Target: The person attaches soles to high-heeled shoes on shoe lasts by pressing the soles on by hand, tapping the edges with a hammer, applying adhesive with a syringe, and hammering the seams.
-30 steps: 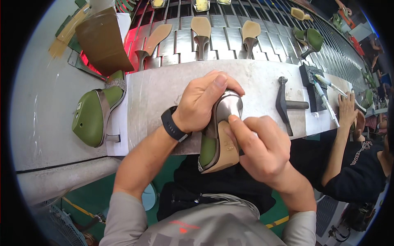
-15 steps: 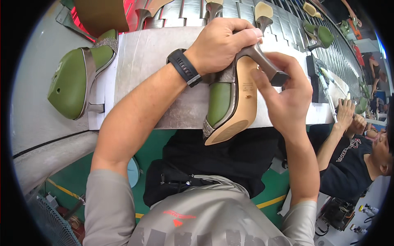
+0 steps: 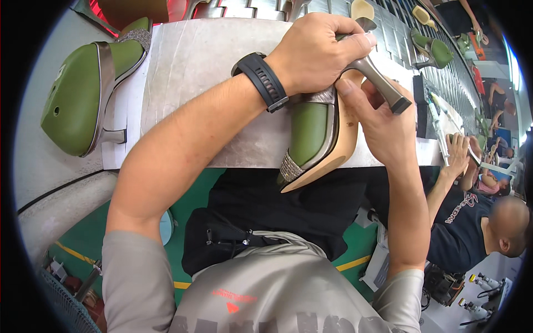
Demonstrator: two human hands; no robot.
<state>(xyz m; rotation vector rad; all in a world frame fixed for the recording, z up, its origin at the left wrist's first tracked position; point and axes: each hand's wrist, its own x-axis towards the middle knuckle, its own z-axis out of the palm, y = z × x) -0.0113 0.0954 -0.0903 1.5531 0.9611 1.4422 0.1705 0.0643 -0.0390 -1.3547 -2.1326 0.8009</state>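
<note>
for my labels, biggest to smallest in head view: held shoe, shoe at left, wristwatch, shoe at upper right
1. Held shoe and shoe at left: too alike to rank, former partly covered
2. Wristwatch
3. Shoe at upper right

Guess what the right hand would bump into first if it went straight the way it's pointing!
Probably the green high-heeled shoe, which the right hand seems to touch, though depth there is unclear.

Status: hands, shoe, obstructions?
Left hand gripping back of shoe. Right hand at sole, near heel. Left hand partly blocks view of shoe.
</note>
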